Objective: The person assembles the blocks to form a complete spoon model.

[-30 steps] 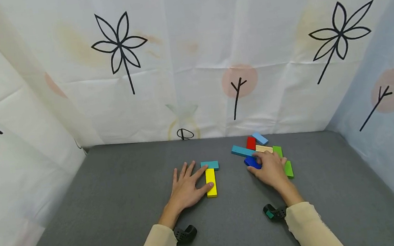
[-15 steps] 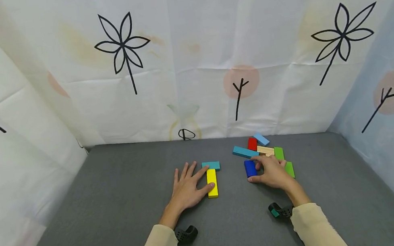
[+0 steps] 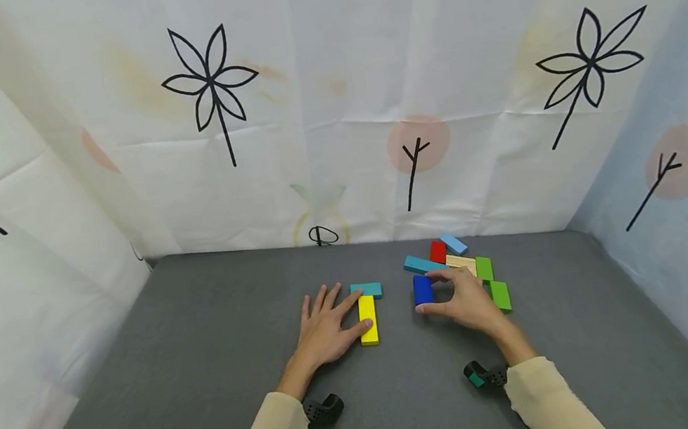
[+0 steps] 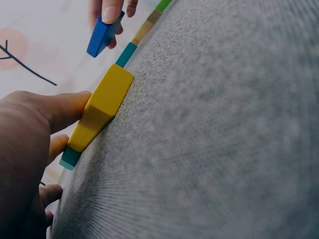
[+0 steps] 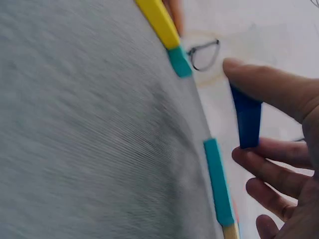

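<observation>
My right hand pinches a dark blue block between thumb and fingers; in the right wrist view the blue block is held off the table surface. The left hand lies spread, its thumb touching a yellow block and its index finger at a short teal block. Those two blocks meet in a T shape, the teal one across the far end of the yellow. The left wrist view shows the thumb against the side of the yellow block.
Right of centre lie a long teal-blue block, a red block, a light blue block, a natural wood block and two green blocks. A patterned cloth hangs behind the grey table.
The right hand has drawn the dark blue block away from the other blocks, turned it lengthwise and brought it left, towards the yellow block. The left hand has stayed in place.
</observation>
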`<state>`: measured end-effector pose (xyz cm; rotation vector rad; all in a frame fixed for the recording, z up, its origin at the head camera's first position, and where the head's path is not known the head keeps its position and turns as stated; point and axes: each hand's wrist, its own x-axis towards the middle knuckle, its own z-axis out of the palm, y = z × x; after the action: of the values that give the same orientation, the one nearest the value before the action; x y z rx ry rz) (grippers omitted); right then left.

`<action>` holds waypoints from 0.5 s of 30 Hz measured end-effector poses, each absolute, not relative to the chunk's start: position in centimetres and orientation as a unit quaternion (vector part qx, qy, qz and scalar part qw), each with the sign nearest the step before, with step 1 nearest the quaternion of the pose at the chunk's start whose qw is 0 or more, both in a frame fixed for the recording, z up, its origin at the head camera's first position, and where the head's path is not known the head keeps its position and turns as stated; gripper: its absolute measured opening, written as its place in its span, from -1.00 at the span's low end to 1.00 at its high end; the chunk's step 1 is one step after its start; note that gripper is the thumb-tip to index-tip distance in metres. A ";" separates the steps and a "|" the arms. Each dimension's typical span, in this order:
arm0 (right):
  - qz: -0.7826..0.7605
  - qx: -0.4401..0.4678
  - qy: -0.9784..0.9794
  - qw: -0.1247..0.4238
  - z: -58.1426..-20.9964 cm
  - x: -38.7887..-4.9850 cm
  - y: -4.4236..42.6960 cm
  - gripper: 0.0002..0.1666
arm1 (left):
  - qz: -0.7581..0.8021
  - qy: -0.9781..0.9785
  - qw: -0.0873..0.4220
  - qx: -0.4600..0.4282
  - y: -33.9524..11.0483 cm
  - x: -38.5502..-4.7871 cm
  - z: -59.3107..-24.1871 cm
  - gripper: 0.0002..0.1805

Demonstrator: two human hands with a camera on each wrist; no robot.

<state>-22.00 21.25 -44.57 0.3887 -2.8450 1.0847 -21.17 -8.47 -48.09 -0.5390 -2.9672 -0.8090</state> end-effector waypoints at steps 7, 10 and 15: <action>0.374 0.174 -0.910 0.032 -45.4 -20.0 19.0 -0.17 | -0.255 -0.953 0.008 -0.164 -8.3 -21.4 -48.2 -0.25; 0.387 0.205 -0.899 0.028 -45.7 -19.1 17.8 -0.21 | -0.250 -0.955 0.002 -0.161 -8.3 -21.5 -48.1 -0.25; 0.407 0.239 -0.882 0.013 -46.1 -17.9 16.1 -0.26 | -0.238 -0.958 -0.001 -0.161 -8.5 -21.7 -48.0 -0.25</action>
<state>-17.86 16.05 -46.07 0.7460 -2.7471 1.2672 -21.71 -8.46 -48.04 -0.5063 -3.0107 -0.7481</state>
